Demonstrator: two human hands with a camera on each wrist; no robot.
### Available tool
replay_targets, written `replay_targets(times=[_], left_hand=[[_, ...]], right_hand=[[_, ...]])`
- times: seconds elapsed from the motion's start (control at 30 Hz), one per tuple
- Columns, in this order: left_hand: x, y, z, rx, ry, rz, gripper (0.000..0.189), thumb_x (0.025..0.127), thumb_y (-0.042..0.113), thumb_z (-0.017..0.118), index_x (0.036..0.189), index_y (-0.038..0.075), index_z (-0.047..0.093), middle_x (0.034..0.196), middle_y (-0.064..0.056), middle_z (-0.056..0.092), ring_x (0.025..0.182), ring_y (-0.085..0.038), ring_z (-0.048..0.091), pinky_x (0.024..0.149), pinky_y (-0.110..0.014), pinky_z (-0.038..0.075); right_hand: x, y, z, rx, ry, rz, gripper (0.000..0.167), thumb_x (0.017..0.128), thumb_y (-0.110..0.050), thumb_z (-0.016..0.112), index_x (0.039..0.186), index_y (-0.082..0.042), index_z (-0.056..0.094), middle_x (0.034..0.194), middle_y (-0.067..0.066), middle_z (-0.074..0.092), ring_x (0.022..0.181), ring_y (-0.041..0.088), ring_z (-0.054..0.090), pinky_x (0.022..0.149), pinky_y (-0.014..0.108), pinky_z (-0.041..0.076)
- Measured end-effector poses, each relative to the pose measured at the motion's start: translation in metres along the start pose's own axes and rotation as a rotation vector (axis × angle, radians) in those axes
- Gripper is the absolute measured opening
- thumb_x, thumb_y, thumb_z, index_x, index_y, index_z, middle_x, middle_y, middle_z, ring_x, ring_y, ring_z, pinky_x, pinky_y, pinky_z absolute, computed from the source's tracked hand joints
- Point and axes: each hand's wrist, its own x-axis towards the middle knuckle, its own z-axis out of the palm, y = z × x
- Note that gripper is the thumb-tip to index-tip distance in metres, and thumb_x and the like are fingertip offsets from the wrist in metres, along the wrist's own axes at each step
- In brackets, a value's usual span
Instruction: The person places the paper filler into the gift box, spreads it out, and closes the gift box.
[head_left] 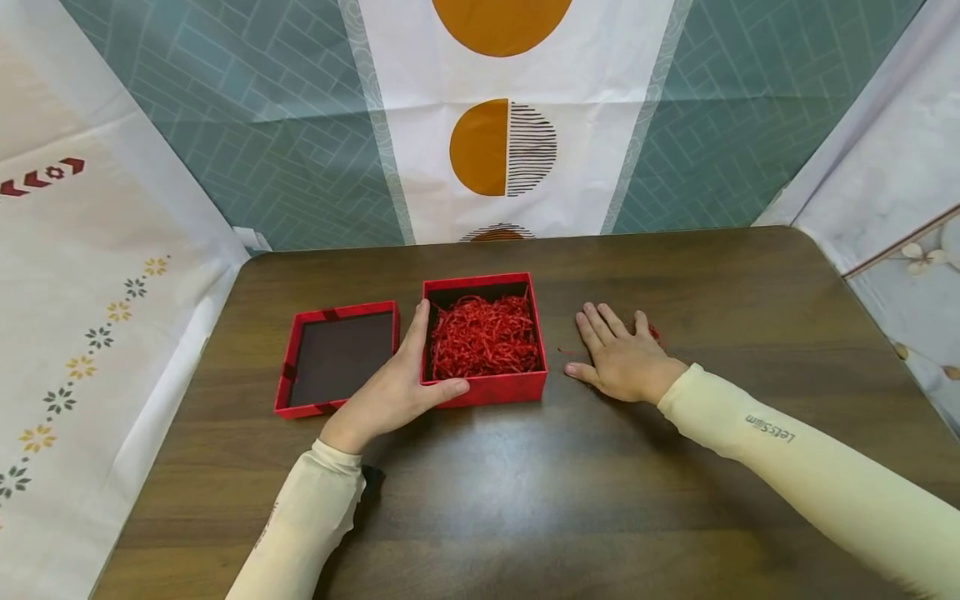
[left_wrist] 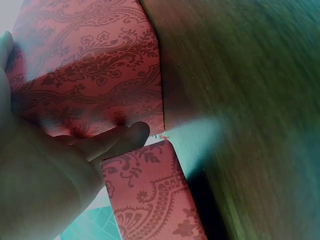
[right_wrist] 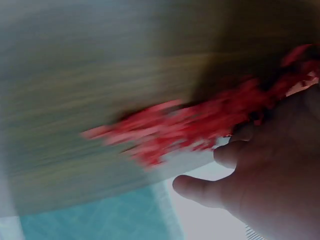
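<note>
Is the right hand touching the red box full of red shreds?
Apart. The head view shows it: a strip of tabletop is visible between the right side of the red box and the right hand.

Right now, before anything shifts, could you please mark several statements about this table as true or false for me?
1. The left hand touches the red box. True.
2. The filling in the box is blue. False: the shreds in it are red.
3. Some loose shreds lie outside the box, by the right hand. True.
4. The right hand is inside the box. False: it is at the table, to the right of the box.
5. The lid lies to the left of the box, hollow side up. True.
6. The box is closed. False: its top is open.
</note>
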Motion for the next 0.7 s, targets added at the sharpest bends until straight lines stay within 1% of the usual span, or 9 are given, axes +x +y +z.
replay_targets(times=[0.1,0.17,0.2,0.27,0.33,0.4,0.47,0.57,0.7], left_hand=[[0.001,0.0,0.0,-0.001,-0.002,0.003,0.119,0.086,0.067,0.068,0.159,0.032,-0.019,0.165,0.011,-0.014,0.152,-0.023,0.005,0.115,-0.054,0.026],[0.001,0.0,0.0,-0.004,-0.004,0.0,0.119,0.086,0.067,0.068,0.159,0.033,-0.02,0.165,0.011,-0.014,0.152,-0.023,0.006,0.115,-0.055,0.026],[0.001,0.0,0.0,-0.005,-0.003,-0.001,0.119,0.086,0.067,0.068,0.159,0.034,-0.02,0.165,0.012,-0.014,0.152,-0.024,0.006,0.115,-0.055,0.026],[0.0,0.0,0.0,-0.005,0.0,-0.002,0.119,0.086,0.066,0.069,0.159,0.033,-0.019,0.165,0.011,-0.014,0.152,-0.024,0.007,0.114,-0.055,0.026],[0.0,-0.001,0.0,-0.002,0.001,-0.005,0.119,0.086,0.066,0.069,0.159,0.032,-0.019,0.165,0.011,-0.014,0.152,-0.025,0.008,0.114,-0.056,0.026],[-0.001,-0.001,-0.001,0.001,0.002,-0.003,0.119,0.087,0.065,0.069,0.16,0.03,-0.019,0.165,0.011,-0.014,0.152,-0.026,0.008,0.114,-0.056,0.026],[-0.001,-0.001,-0.002,0.004,0.004,-0.002,0.119,0.087,0.064,0.069,0.16,0.029,-0.019,0.165,0.01,-0.014,0.152,-0.026,0.008,0.115,-0.055,0.025],[-0.001,-0.001,-0.002,0.005,0.004,-0.003,0.119,0.088,0.064,0.069,0.16,0.029,-0.019,0.165,0.01,-0.014,0.152,-0.025,0.009,0.115,-0.055,0.025],[0.0,0.0,-0.001,0.001,-0.001,-0.004,0.119,0.087,0.065,0.069,0.16,0.031,-0.019,0.165,0.011,-0.013,0.152,-0.025,0.009,0.114,-0.055,0.026]], right_hand=[[-0.012,0.017,0.002,-0.005,0.011,0.019,0.096,0.101,-0.065,0.042,0.159,0.005,0.012,0.165,0.025,0.006,0.151,0.042,0.005,0.108,0.076,0.005],[-0.017,0.022,0.003,-0.019,0.032,0.016,0.099,0.099,-0.067,0.042,0.159,0.005,0.013,0.165,0.025,0.006,0.151,0.042,0.005,0.107,0.076,0.005],[-0.018,0.02,0.003,-0.02,0.051,0.001,0.099,0.099,-0.068,0.043,0.159,0.005,0.014,0.165,0.025,0.007,0.151,0.042,0.005,0.108,0.076,0.006],[-0.02,0.012,0.003,-0.004,0.086,-0.058,0.098,0.099,-0.067,0.044,0.159,0.004,0.016,0.165,0.024,0.007,0.151,0.041,0.006,0.108,0.075,0.007],[-0.019,-0.002,0.004,0.026,0.101,-0.138,0.095,0.1,-0.067,0.043,0.16,0.002,0.017,0.166,0.021,0.007,0.152,0.039,0.006,0.109,0.074,0.007],[-0.017,-0.017,0.004,0.06,0.098,-0.214,0.091,0.101,-0.064,0.043,0.16,0.0,0.019,0.167,0.019,0.009,0.152,0.037,0.007,0.11,0.073,0.008],[-0.016,-0.028,0.005,0.075,0.081,-0.248,0.088,0.102,-0.063,0.042,0.161,-0.003,0.019,0.167,0.016,0.01,0.152,0.036,0.008,0.11,0.073,0.009],[-0.017,-0.031,0.008,0.059,0.065,-0.23,0.091,0.1,-0.067,0.043,0.161,-0.004,0.019,0.167,0.014,0.01,0.152,0.035,0.008,0.11,0.073,0.009],[-0.03,-0.012,0.015,0.037,0.056,-0.152,0.1,0.095,-0.074,0.042,0.162,-0.005,0.018,0.167,0.015,0.009,0.152,0.037,0.007,0.11,0.074,0.007]])
